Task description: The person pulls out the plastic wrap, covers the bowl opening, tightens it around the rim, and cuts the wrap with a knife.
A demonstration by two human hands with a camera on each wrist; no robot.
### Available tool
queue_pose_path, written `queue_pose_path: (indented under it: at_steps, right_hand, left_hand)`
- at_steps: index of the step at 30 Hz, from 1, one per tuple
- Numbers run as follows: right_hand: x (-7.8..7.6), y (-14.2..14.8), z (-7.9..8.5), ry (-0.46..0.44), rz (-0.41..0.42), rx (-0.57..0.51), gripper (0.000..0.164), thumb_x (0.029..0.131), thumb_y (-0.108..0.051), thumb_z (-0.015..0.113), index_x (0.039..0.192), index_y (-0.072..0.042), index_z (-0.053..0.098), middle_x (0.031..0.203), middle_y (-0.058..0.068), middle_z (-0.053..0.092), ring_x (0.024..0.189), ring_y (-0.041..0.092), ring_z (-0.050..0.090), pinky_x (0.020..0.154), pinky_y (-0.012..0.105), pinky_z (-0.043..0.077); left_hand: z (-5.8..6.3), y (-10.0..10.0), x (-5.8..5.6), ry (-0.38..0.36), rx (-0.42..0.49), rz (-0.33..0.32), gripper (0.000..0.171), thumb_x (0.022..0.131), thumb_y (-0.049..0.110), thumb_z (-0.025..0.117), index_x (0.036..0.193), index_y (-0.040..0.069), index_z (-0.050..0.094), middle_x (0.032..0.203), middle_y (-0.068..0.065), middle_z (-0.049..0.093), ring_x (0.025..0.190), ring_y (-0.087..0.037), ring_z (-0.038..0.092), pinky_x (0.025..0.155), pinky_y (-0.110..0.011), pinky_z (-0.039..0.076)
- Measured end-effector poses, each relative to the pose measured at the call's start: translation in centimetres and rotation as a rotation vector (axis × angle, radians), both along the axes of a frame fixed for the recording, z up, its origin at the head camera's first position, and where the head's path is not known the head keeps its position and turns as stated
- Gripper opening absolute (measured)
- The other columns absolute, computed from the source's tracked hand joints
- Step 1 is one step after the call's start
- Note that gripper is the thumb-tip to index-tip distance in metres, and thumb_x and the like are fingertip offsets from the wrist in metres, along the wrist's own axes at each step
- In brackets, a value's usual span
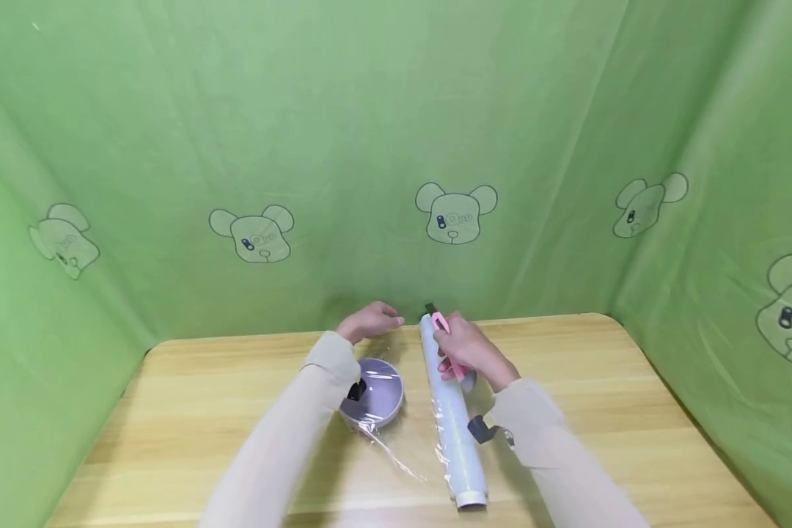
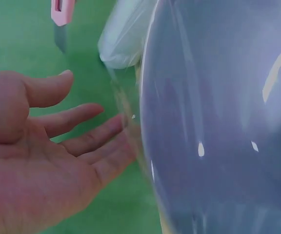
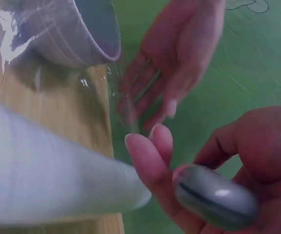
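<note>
A light purple bowl has clear cling film stretched over it. Beside it, to the right, lies a long roll of cling film pointing toward the back edge. My right hand grips a pink utility knife above the roll's far half. Its blade is out, as the left wrist view shows. My left hand is beyond the bowl at the table's back edge, fingers loosely extended. In the left wrist view its fingertips overlap the film's edge next to the bowl.
The wooden table has rounded back corners. A green curtain printed with bear heads hangs right behind it and along both sides. A dark wrist camera hangs below my right sleeve, close beside the roll.
</note>
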State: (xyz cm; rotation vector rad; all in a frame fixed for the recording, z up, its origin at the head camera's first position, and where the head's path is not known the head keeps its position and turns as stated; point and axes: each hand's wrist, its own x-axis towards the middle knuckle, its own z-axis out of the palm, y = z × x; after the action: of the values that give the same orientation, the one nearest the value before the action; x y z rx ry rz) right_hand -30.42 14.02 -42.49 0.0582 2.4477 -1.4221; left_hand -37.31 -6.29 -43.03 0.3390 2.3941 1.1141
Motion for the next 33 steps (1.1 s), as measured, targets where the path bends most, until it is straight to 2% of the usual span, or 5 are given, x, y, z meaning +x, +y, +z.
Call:
queue_pose_path:
  at_steps: [6, 10, 17, 24, 33]
  right_hand:
    - [-0.6, -0.7, -1.0, 0.035, 0.033, 0.066, 0.048, 0.105, -0.007, 0.043, 0.147, 0.01, 0.029, 0.068, 0.012, 0.053, 0.039, 0.013, 0.046, 0.035, 0.025, 0.047]
    - [-0.9, -0.7, -1.6, 0.063, 0.042, 0.106, 0.052, 0.105, -0.007, 0.043, 0.152, 0.008, 0.028, 0.065, 0.01, 0.053, 0.038, 0.011, 0.041, 0.032, 0.021, 0.038]
    - [-1.5, -1.1, -1.7, 0.062, 0.052, 0.068, 0.053, 0.105, -0.004, 0.04, 0.154, 0.008, 0.023, 0.069, 0.013, 0.053, 0.041, 0.012, 0.044, 0.036, 0.025, 0.049]
    - [-1.9, -1.6, -1.7, 0.066, 0.052, 0.043, 0.057, 0.105, -0.002, 0.038, 0.157, 0.005, 0.016, 0.078, 0.02, 0.055, 0.046, 0.017, 0.052, 0.044, 0.034, 0.058]
    - [-2.2, -1.1, -2.2, 0.03, 0.061, 0.037, 0.054, 0.106, -0.003, 0.038, 0.157, 0.003, 0.02, 0.082, 0.019, 0.054, 0.047, 0.015, 0.05, 0.046, 0.034, 0.058]
  left_hand:
    - [-1.2, 2.2, -0.7, -0.08, 0.002, 0.015, 0.025, 0.104, 0.015, 0.057, 0.102, -0.007, 0.068, 0.076, -0.008, 0.06, 0.061, -0.014, 0.049, 0.063, -0.03, 0.047]
    - [-1.7, 3.1, -0.9, -0.08, -0.022, 0.064, 0.039, 0.102, 0.013, 0.06, 0.065, 0.004, 0.059, 0.058, -0.003, 0.052, 0.051, -0.013, 0.042, 0.054, -0.029, 0.039]
    - [-2.0, 3.6, -1.2, -0.107, 0.001, 0.192, 0.023, 0.098, 0.009, 0.066, 0.102, -0.013, 0.072, 0.082, -0.019, 0.07, 0.057, -0.015, 0.049, 0.053, -0.026, 0.044]
    - [-2.1, 3.3, -1.3, -0.152, 0.15, 0.23, 0.017, 0.097, 0.0, 0.063, 0.107, -0.013, 0.07, 0.102, -0.027, 0.073, 0.078, -0.028, 0.069, 0.082, -0.039, 0.061]
    - [-3.7, 2.9, -2.0, -0.273, 0.313, 0.237, 0.016, 0.096, -0.006, 0.058, 0.109, -0.013, 0.063, 0.097, -0.028, 0.072, 0.086, -0.035, 0.073, 0.081, -0.039, 0.062]
